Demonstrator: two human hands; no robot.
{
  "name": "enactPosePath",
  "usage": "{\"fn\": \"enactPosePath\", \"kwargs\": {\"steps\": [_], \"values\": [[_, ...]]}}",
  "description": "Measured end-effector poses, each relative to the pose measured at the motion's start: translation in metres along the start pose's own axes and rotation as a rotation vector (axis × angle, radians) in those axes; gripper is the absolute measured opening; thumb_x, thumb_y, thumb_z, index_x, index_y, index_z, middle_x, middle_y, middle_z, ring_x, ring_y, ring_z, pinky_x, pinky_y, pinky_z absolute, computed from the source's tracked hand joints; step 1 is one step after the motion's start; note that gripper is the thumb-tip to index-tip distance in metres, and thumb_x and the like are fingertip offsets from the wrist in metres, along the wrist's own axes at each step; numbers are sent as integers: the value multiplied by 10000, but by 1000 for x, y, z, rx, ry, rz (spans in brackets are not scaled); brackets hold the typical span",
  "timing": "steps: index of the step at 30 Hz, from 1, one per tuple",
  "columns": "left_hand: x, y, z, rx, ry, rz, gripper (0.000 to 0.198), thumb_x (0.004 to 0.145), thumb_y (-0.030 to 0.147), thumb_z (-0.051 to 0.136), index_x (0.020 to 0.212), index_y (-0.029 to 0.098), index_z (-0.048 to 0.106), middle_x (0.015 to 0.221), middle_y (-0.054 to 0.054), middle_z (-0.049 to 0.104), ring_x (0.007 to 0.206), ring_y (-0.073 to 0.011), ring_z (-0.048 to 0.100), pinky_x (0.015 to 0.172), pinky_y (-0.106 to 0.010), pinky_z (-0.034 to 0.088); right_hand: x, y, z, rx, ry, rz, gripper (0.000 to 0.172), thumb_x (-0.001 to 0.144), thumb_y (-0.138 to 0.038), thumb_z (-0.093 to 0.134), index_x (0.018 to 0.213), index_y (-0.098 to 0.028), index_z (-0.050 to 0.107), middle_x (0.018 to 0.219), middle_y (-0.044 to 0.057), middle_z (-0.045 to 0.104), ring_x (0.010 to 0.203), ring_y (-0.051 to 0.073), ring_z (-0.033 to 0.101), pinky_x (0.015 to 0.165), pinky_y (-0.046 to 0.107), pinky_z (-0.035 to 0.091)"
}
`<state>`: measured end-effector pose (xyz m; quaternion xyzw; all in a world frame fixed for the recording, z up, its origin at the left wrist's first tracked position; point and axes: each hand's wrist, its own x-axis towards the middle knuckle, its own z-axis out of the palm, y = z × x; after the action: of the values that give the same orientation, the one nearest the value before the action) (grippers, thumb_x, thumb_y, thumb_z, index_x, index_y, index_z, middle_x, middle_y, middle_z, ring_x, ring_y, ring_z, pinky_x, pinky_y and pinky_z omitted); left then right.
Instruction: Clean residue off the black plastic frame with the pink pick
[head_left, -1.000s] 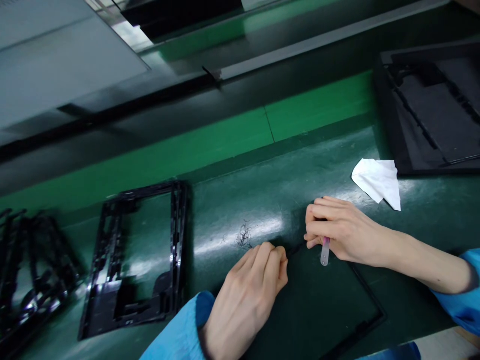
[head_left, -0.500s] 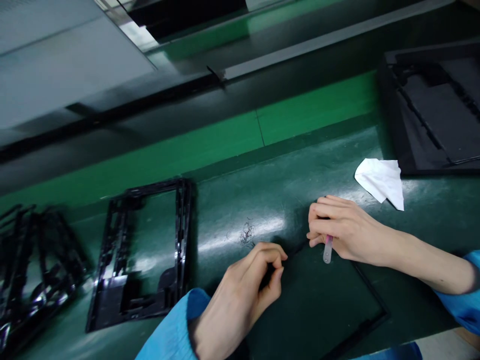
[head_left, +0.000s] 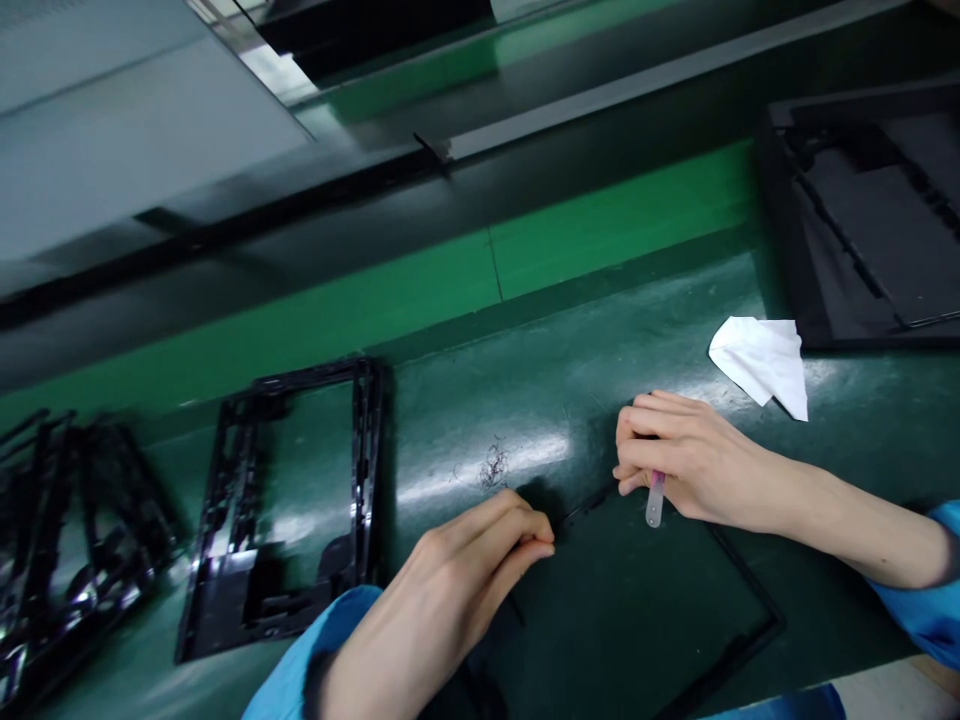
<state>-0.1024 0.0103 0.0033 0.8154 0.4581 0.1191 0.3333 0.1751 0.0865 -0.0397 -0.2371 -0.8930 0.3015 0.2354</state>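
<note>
My left hand (head_left: 457, 580) is closed, its fingertips pinched at the edge of a thin black plastic frame (head_left: 739, 655), the near one on the bench. My right hand (head_left: 682, 450) is closed around a slim tool with a pink and clear handle (head_left: 655, 500); the handle's end sticks out below the fingers. The tool's working tip is hidden behind my fingers, close to the frame's far edge. Both hands cover parts of that frame. Beyond my left hand lies a small tangle of dark thin shavings (head_left: 493, 465).
Stacked black frames (head_left: 364, 470) stand left of my hands, with a blurred heap of similar frames (head_left: 75, 530) at the far left. A white cloth (head_left: 765, 365) lies beyond my right hand. At the upper right is a black tray (head_left: 817, 310) with another frame inside.
My left hand has slid a little to the left and down along the frame edge, its fingers flatter and more closed. My right hand has stayed nearly still.
</note>
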Motion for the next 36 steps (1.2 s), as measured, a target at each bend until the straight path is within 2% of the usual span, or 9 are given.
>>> {"fn": "enactPosePath", "kwargs": {"steps": [2, 5, 9, 16, 20, 24, 27, 31, 36], "values": [[-4, 1, -2, 86, 55, 19, 184, 1101, 238, 493, 1099, 248, 677, 965, -2, 723, 835, -148, 737, 754, -242, 588, 0, 0, 0, 2, -9, 5, 269, 977, 26, 494, 837, -203, 508, 867, 5, 573, 786, 159, 464, 715, 335, 314], [-9, 6, -3, 234, 62, 47, 252, 1117, 246, 451, 1213, 236, 683, 1034, -24, 735, 893, -167, 755, 815, -271, 624, 1, 1, -1, 4, -16, 4, 268, 977, 24, 494, 836, -203, 507, 869, 7, 573, 786, 161, 466, 716, 335, 317], [-13, 10, -4, 313, 33, 54, 308, 1129, 204, 368, 1114, 228, 675, 978, -16, 693, 816, -147, 730, 769, -260, 621, 1, 0, -1, 8, -13, 2, 266, 989, 15, 480, 842, -203, 518, 870, 9, 584, 783, 163, 476, 719, 337, 322], [-6, 4, 0, 351, 172, 5, 221, 1118, 179, 385, 1077, 217, 599, 967, -16, 627, 778, -141, 683, 730, -263, 549, 0, 0, 0, 1, -4, -3, 261, 988, 11, 491, 836, -198, 529, 860, 6, 576, 780, 160, 468, 709, 331, 310], [-2, 2, -2, 227, 183, -49, 197, 1106, 173, 407, 1032, 233, 579, 944, -9, 610, 763, -133, 647, 708, -246, 526, 1, 0, -2, 19, -17, 2, 267, 963, 32, 475, 837, -193, 543, 866, 7, 587, 779, 156, 468, 713, 333, 304], [2, 5, -5, -76, 66, -68, 203, 1098, 162, 403, 1014, 254, 564, 990, -17, 656, 859, -134, 659, 747, -221, 546, 1, -1, -3, 12, -33, 10, 263, 953, 30, 474, 841, -189, 567, 870, 15, 587, 789, 165, 469, 717, 336, 299], [3, 8, 0, -218, 23, -88, 237, 1102, 154, 369, 1057, 266, 573, 1012, -12, 685, 815, -122, 651, 726, -217, 542, 1, -1, -3, 9, -41, 13, 254, 946, 31, 490, 854, -186, 587, 872, 13, 579, 797, 168, 469, 723, 335, 301], [3, 8, 9, -221, 31, -137, 240, 1109, 196, 357, 993, 254, 558, 857, 8, 632, 728, -127, 601, 669, -230, 504, 2, -1, -3, 6, -43, 16, 251, 950, 26, 491, 861, -180, 604, 869, 12, 571, 798, 169, 461, 723, 335, 298], [6, 4, 9, -166, 15, -151, 222, 1107, 212, 390, 957, 242, 550, 836, 18, 610, 703, -120, 581, 636, -225, 483, 1, -1, -4, 9, -54, 20, 255, 947, 27, 485, 866, -175, 618, 875, 18, 585, 805, 174, 470, 723, 340, 296]]}}
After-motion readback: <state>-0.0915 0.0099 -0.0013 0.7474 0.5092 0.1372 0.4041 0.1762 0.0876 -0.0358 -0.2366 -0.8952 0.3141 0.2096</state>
